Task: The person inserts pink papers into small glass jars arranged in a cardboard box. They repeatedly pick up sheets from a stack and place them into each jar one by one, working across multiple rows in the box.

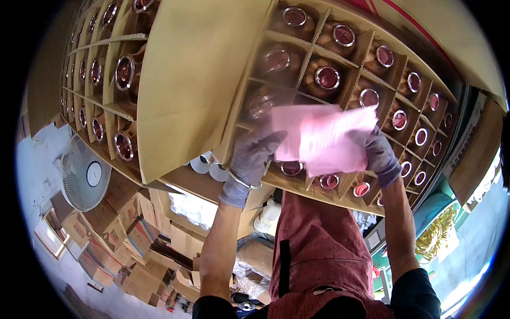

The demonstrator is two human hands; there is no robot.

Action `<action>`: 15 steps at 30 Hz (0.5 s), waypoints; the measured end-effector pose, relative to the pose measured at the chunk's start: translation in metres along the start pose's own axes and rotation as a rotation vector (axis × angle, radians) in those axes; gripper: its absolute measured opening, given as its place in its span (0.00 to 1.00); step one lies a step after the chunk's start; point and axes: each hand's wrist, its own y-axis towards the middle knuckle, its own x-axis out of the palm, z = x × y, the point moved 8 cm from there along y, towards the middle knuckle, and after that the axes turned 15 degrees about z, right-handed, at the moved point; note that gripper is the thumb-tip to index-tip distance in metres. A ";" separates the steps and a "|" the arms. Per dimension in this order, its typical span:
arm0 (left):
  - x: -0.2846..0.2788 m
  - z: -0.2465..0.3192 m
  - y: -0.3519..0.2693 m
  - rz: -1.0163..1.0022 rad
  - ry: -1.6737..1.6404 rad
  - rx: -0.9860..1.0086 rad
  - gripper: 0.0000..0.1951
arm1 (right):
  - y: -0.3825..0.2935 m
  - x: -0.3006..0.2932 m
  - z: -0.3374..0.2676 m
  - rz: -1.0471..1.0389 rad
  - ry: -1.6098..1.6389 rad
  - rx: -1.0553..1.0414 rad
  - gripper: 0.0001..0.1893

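Observation:
Pink paper sheets point(330, 139), blurred by motion and bearing faint writing, are spread between my two gloved hands. My left hand point(255, 151), in a grey work glove with a bangle at the wrist, pinches their left edge. At the right edge, my right hand point(376, 153) grips them in a matching glove. Beneath the paper is a cardboard carton point(239, 99) split by cardboard dividers point(305, 60). Its cells hold pink-tinted glass vessels point(327, 77) with shiny round rims. Some cells are hidden behind the sheets and my hands.
A second divided carton point(105, 107) of similar glass stands at left, its tall flap point(187, 79) raised between the two. Beyond are a fan point(85, 173) and piled cardboard boxes point(139, 279). At right, a green tub point(436, 213) holds gold tinsel point(438, 235).

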 end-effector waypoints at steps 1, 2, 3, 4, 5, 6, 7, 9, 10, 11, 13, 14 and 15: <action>-0.011 0.000 -0.002 0.146 0.134 0.006 0.22 | 0.000 0.003 -0.006 -0.010 0.063 0.034 0.16; -0.015 0.002 -0.005 0.167 0.129 0.000 0.20 | 0.009 -0.008 -0.003 0.009 0.013 -0.074 0.16; -0.018 0.004 -0.008 0.186 0.123 -0.008 0.18 | 0.010 -0.012 0.001 -0.006 0.085 -0.055 0.16; -0.018 0.006 -0.011 0.213 0.109 -0.012 0.18 | 0.011 -0.015 0.002 -0.020 0.158 -0.037 0.16; -0.016 0.008 -0.014 0.239 0.096 -0.017 0.18 | 0.010 -0.014 0.006 -0.036 0.193 -0.019 0.16; -0.016 0.010 -0.016 0.266 0.084 -0.019 0.18 | 0.008 -0.012 0.008 -0.053 0.229 -0.003 0.16; -0.021 0.008 -0.017 0.251 0.061 -0.005 0.19 | 0.005 -0.009 0.009 -0.070 0.265 0.014 0.16; -0.036 0.002 -0.020 0.218 0.015 0.022 0.21 | 0.001 0.003 0.009 -0.099 0.242 0.026 0.18; -0.038 0.002 -0.023 0.201 0.022 0.050 0.21 | 0.000 0.008 0.010 -0.106 0.213 0.040 0.19; -0.038 0.003 -0.027 0.184 0.030 0.078 0.20 | -0.002 0.015 0.010 -0.114 0.184 0.053 0.21; -0.041 0.001 -0.030 0.168 0.022 0.131 0.20 | -0.015 0.046 -0.003 -0.178 0.045 0.032 0.19; -0.045 -0.005 -0.028 0.166 0.012 0.156 0.19 | -0.015 0.051 -0.005 -0.239 -0.001 -0.015 0.18; -0.044 -0.006 -0.028 0.164 0.003 0.178 0.19 | -0.017 0.056 -0.006 -0.300 -0.045 -0.061 0.17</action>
